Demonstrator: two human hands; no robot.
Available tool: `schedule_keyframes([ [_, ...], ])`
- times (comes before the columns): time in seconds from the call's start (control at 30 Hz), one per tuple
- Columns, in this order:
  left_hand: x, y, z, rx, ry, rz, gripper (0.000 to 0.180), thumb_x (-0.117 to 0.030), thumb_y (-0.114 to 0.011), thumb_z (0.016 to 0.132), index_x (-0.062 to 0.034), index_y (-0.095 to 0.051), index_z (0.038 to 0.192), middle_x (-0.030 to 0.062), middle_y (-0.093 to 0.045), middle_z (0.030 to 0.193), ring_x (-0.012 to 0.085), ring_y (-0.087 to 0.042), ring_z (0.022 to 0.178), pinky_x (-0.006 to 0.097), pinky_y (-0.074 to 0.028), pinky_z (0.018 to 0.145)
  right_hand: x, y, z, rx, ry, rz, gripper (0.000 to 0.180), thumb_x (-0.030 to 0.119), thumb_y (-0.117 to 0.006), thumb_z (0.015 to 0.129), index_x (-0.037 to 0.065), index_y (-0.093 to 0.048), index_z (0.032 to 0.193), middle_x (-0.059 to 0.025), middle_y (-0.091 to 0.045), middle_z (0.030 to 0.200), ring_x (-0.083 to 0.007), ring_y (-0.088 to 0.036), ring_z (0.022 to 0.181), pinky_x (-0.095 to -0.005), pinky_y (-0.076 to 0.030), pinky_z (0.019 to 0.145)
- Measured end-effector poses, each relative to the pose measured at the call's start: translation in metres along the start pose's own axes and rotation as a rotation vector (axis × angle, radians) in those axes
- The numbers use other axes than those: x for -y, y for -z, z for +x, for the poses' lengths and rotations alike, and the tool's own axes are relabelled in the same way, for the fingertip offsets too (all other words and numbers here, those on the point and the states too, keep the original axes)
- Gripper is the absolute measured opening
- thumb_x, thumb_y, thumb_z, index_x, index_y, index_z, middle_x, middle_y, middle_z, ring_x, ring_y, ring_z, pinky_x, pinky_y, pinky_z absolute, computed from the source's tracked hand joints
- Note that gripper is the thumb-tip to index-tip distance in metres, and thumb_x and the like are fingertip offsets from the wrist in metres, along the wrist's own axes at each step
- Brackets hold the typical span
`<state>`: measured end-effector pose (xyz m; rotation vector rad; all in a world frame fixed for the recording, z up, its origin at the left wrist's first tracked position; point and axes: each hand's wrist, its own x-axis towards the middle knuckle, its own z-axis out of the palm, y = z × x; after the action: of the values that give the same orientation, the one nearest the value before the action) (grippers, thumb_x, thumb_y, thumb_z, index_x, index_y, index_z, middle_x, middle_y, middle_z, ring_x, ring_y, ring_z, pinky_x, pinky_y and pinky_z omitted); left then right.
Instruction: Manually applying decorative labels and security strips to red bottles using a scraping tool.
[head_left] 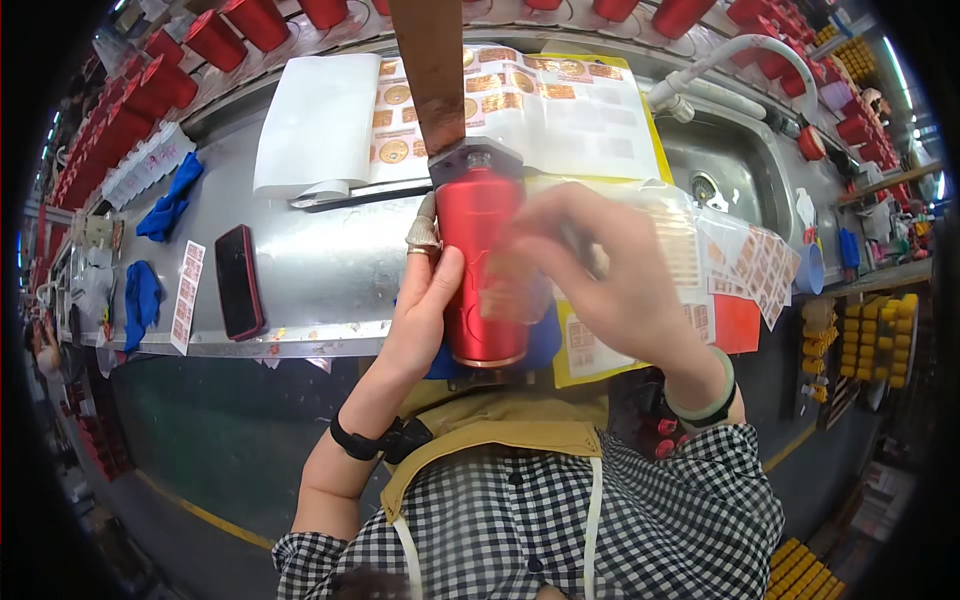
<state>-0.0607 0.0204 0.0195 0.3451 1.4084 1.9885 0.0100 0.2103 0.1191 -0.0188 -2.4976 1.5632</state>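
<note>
A red metal tumbler [478,240], lying with one end toward me, sits against a dark angular holder [478,158] at the bottom of a brown upright bar. My left hand [428,300] is closed around its left side, and one finger wears a pale ribbed cover [423,230]. Over the tumbler's right side is my right hand [600,265], with fingers bent and smeared by motion. A blurred brownish patch [508,285] shows on the tumbler beneath those fingers; whether the hand holds it I cannot tell. A blue cloth [545,340] lies under the tumbler.
Sheets of gold-brown decals [550,85] lie behind the tumbler, and more decal sheets [755,255] are at the right. A sink [715,165] with a white faucet [735,50] stands far right. At left are a phone [239,282] and blue cloths [170,200]. Red cups line the back.
</note>
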Motion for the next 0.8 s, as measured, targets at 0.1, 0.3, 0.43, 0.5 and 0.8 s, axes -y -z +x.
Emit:
schedule_keyframes([
  [0.1, -0.008, -0.004, 0.0, -0.013, -0.011, -0.074, 0.061, -0.019, -0.045, 0.112, -0.0032, -0.019, 0.165, 0.0147, -0.04, 0.161, 0.022, -0.045, 0.144, 0.039, -0.039, 0.119, -0.034, -0.02, 0.013, -0.068, 0.035, -0.082, 0.016, 0.004, -0.069, 0.096, -0.001, -0.067, 0.111, -0.0075, -0.073, 0.095, -0.0103, -0.066, 0.078, -0.0278, -0.053, 0.071],
  [0.3, -0.007, -0.015, 0.0, -0.09, -0.078, 0.137, 0.088, -0.01, -0.078, 0.093, -0.0006, -0.022, 0.161, 0.0158, -0.048, 0.149, 0.0228, -0.053, 0.135, 0.04, -0.049, 0.111, -0.043, -0.025, 0.02, -0.122, 0.086, -0.122, 0.018, 0.004, -0.075, 0.09, 0.0, -0.069, 0.106, -0.0141, -0.071, 0.092, -0.0304, -0.069, 0.086, -0.0392, -0.054, 0.079],
  [0.43, -0.003, -0.015, 0.0, -0.11, -0.057, 0.158, 0.087, -0.01, -0.077, 0.094, -0.0008, -0.022, 0.161, 0.0162, -0.047, 0.15, 0.0229, -0.053, 0.135, 0.04, -0.049, 0.11, -0.047, -0.027, 0.023, -0.135, -0.013, -0.013, 0.021, 0.005, -0.078, 0.088, 0.0, -0.071, 0.108, -0.0116, -0.069, 0.089, -0.0248, -0.067, 0.082, -0.0363, -0.054, 0.076],
  [0.5, -0.008, -0.017, 0.0, -0.126, -0.008, 0.109, 0.088, -0.01, -0.077, 0.094, -0.0006, -0.021, 0.161, 0.0163, -0.046, 0.151, 0.023, -0.053, 0.135, 0.04, -0.05, 0.11, -0.051, -0.029, 0.024, -0.142, -0.012, 0.018, 0.021, 0.005, -0.078, 0.088, 0.001, -0.072, 0.108, -0.0112, -0.069, 0.088, -0.0233, -0.067, 0.081, -0.0355, -0.053, 0.075],
  [0.8, -0.002, -0.015, -0.003, -0.146, -0.011, 0.097, 0.088, -0.007, -0.076, 0.094, 0.0001, -0.02, 0.161, 0.016, -0.045, 0.152, 0.0227, -0.053, 0.135, 0.039, -0.05, 0.111, -0.049, -0.033, 0.024, -0.149, -0.026, 0.059, 0.02, 0.003, -0.078, 0.088, 0.001, -0.072, 0.106, -0.0095, -0.07, 0.087, -0.019, -0.066, 0.077, -0.0322, -0.053, 0.072],
])
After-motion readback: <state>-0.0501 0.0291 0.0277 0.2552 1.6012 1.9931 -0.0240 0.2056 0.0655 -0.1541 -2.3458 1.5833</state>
